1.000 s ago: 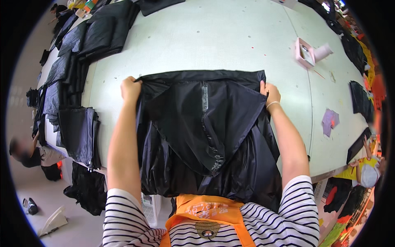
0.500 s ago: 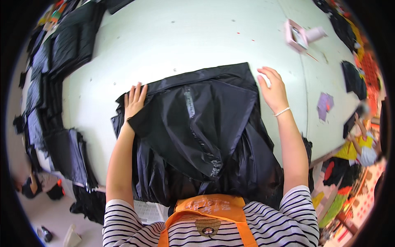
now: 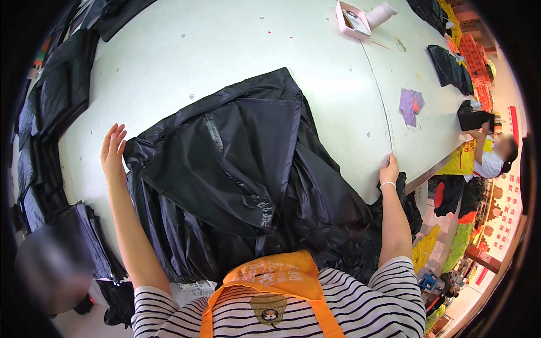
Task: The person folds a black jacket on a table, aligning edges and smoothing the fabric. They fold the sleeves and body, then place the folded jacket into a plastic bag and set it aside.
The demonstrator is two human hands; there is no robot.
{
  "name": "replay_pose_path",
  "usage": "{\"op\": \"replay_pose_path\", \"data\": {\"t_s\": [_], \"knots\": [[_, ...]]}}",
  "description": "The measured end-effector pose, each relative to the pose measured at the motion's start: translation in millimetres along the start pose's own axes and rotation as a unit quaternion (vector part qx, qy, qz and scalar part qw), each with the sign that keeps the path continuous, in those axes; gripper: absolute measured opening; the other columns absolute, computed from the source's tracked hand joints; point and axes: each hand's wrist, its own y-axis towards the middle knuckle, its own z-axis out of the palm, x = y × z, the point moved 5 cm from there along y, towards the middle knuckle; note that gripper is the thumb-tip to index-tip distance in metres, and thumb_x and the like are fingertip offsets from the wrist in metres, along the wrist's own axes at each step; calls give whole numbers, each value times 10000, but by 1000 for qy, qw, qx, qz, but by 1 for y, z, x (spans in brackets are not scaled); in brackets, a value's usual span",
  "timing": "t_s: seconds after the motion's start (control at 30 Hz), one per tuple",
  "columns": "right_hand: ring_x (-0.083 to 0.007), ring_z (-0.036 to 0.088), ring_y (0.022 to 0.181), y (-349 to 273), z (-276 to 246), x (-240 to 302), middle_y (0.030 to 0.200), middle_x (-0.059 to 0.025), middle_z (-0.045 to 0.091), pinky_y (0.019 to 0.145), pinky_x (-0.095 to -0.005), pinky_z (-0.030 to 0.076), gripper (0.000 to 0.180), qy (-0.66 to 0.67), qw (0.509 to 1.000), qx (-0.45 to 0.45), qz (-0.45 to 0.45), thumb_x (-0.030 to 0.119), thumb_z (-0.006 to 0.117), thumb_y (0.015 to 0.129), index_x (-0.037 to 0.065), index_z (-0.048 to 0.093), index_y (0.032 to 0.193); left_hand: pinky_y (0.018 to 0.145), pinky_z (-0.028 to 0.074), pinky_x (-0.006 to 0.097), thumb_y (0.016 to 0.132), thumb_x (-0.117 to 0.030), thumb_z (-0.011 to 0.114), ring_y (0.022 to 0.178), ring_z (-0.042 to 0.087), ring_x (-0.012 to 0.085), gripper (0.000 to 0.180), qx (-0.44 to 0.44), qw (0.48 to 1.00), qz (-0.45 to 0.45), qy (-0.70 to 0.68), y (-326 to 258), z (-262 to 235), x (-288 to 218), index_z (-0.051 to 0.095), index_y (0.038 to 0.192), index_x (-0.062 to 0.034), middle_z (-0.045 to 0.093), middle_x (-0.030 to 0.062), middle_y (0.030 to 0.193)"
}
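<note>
A black garment (image 3: 225,158) of thin, shiny fabric lies before me, its near part gathered against my orange apron (image 3: 276,273). A wide, triangular flap with a pale printed strip is spread on top. My left hand (image 3: 114,149) is open, fingers stretched out, just beyond the garment's left corner. To the right, my right hand (image 3: 389,170) is closed in a pinch over the pale table (image 3: 332,84), near dark bunched cloth (image 3: 410,205). A thin line runs up from its fingertips; I cannot tell whether it is something held or the table's seam.
Stacks of folded black garments (image 3: 62,84) line the left side. A pink box (image 3: 352,21) with a pale cylinder (image 3: 381,14) beside it sits at the far right. Nearer lie a purple cloth scrap (image 3: 410,107) and black pieces (image 3: 449,70). Another person (image 3: 484,155) works at right.
My left hand has lifted off the garment's corner and moved outward. My right hand has come down and nearer, its fingers closing. The whole view has shifted, showing more at right.
</note>
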Motion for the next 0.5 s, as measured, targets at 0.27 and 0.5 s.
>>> {"op": "replay_pose_path", "data": {"t_s": [0.27,0.5], "knots": [[-368,558,1050,31,-13,43,1145,-207,573,908,-394,464,457,71,990,2,-118,-64,543,800,24,500,1247,846,449,243,945,-68,501,917,593,123,191,45,992,88,83,-119,126,-37,648,1025,24,661,63,983],[-303,567,1066,41,11,157,1195,-166,564,934,-373,452,460,252,939,67,-225,3,621,793,22,512,1239,765,474,259,852,-10,598,856,625,184,84,-1,959,157,235,-185,174,-57,656,911,3,651,102,909]]}}
